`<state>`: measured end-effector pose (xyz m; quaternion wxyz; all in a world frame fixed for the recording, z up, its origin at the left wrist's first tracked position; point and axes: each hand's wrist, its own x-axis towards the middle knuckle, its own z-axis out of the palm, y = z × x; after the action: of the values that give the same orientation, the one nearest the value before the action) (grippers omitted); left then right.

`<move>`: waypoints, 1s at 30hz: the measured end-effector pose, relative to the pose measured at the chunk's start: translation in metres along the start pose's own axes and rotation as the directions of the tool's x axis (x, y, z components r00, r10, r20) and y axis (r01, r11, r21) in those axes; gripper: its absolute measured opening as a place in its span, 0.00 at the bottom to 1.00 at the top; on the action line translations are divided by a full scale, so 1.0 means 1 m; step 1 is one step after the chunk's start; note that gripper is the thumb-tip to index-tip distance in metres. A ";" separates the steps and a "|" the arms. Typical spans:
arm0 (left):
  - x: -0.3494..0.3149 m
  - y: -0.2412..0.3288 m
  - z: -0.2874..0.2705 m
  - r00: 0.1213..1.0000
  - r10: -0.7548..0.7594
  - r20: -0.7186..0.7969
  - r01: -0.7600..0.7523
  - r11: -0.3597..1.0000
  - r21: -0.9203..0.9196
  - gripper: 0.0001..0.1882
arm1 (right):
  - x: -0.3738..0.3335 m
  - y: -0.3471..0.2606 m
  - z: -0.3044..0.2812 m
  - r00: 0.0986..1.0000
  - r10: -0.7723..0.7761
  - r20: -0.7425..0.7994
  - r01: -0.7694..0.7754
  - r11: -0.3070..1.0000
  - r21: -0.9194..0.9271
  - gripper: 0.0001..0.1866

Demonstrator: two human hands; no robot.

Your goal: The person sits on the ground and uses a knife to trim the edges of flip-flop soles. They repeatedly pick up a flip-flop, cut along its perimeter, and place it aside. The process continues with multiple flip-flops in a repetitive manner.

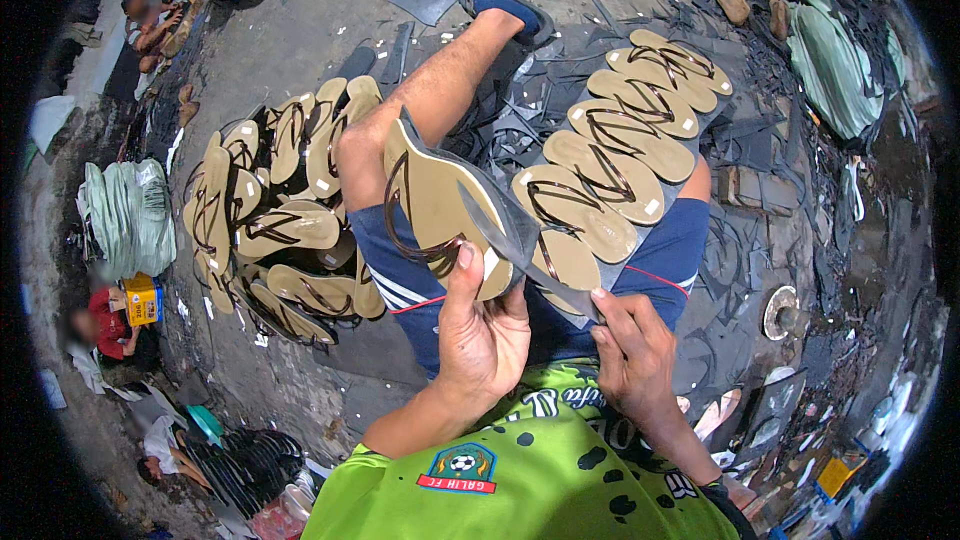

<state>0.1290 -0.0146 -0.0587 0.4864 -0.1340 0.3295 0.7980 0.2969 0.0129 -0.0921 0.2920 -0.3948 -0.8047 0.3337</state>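
My left hand (480, 340) grips the heel end of a tan flip-flop (428, 202) with brown straps, its thumb on the footbed beside a small white label. Dark grey rubber (505, 208) juts out along the sandal's right side, partly loose from its edge. With fingers and thumb closed, my right hand (637, 348) pinches the end of a narrow grey strip (562, 292) that reaches to the sandal's heel. I cannot tell whether this strip is rubber or a blade. Right beside it, a row of tan flip-flops (600, 185) lies overlapping on a grey sheet across my right thigh.
A heap of finished-looking flip-flops (290, 230) lies on the floor to my left. Dark rubber scraps (520, 105) litter the ground between my legs. A grey block (760, 190) and a round metal piece (780, 312) lie at right. Green-white sacks (835, 60) stand farther off; other people sit at left.
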 end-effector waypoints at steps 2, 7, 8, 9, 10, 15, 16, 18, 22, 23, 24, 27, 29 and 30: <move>0.001 0.001 -0.007 0.999 -0.026 0.039 0.027 0.999 -0.022 0.12 | 0.010 -0.010 -0.007 0.997 0.046 0.063 -0.046 0.999 0.011 0.26; 0.003 -0.001 -0.021 0.999 -0.010 0.049 0.010 1.000 -0.003 0.15 | 0.028 -0.024 -0.012 0.978 0.138 0.159 -0.146 0.989 0.036 0.22; 0.002 -0.002 -0.022 0.998 -0.009 0.055 0.008 1.000 0.014 0.15 | 0.032 -0.026 -0.012 0.973 0.152 0.176 -0.161 0.986 0.035 0.22; 0.002 -0.003 -0.024 0.998 -0.009 0.062 0.007 0.999 0.034 0.15 | 0.035 -0.027 -0.010 0.967 0.167 0.190 -0.177 0.984 0.036 0.22; 0.001 -0.004 -0.026 0.998 -0.010 0.068 0.006 0.999 0.054 0.15 | 0.038 -0.028 -0.009 0.962 0.182 0.205 -0.193 0.980 0.036 0.21; -0.004 -0.012 -0.042 0.996 -0.044 0.084 0.033 0.991 0.132 0.16 | 0.058 -0.022 0.000 0.943 0.159 0.293 -0.187 0.980 0.069 0.22; -0.005 -0.013 -0.047 0.997 -0.048 0.068 0.038 0.989 0.144 0.16 | 0.061 -0.021 0.002 0.935 0.151 0.321 -0.183 0.981 0.069 0.22; -0.005 -0.009 -0.054 0.992 -0.046 0.116 0.029 0.988 0.151 0.18 | 0.066 -0.019 0.003 0.924 0.104 0.368 -0.157 0.981 0.117 0.22; -0.004 -0.003 -0.065 0.991 -0.076 0.111 0.056 0.984 0.169 0.18 | 0.067 -0.015 0.013 0.940 0.035 0.339 -0.108 0.974 0.198 0.21; -0.005 -0.003 -0.067 0.992 -0.079 0.099 0.059 0.980 0.191 0.18 | 0.069 -0.014 0.016 0.932 0.032 0.360 -0.103 0.979 0.178 0.20; -0.007 -0.003 -0.071 0.993 -0.087 0.084 0.067 0.974 0.216 0.18 | 0.072 -0.013 0.019 0.924 0.035 0.381 -0.102 0.982 0.158 0.20; -0.007 0.004 -0.090 0.984 -0.156 0.087 0.134 0.966 0.219 0.19 | 0.076 -0.013 0.024 0.920 0.015 0.392 -0.075 0.988 0.138 0.20; -0.008 0.006 -0.092 0.978 -0.169 0.124 0.135 0.959 0.248 0.21 | 0.077 -0.012 0.028 0.923 -0.003 0.384 -0.059 0.987 0.148 0.20; -0.009 0.008 -0.092 0.974 -0.174 0.144 0.132 0.956 0.263 0.22 | 0.077 -0.012 0.031 0.926 -0.010 0.378 -0.055 0.985 0.161 0.20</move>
<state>0.1168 -0.0837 -0.1197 0.5856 -0.0297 0.3752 0.7179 0.2290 0.0621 -0.0858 0.1601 -0.3064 -0.8101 0.4736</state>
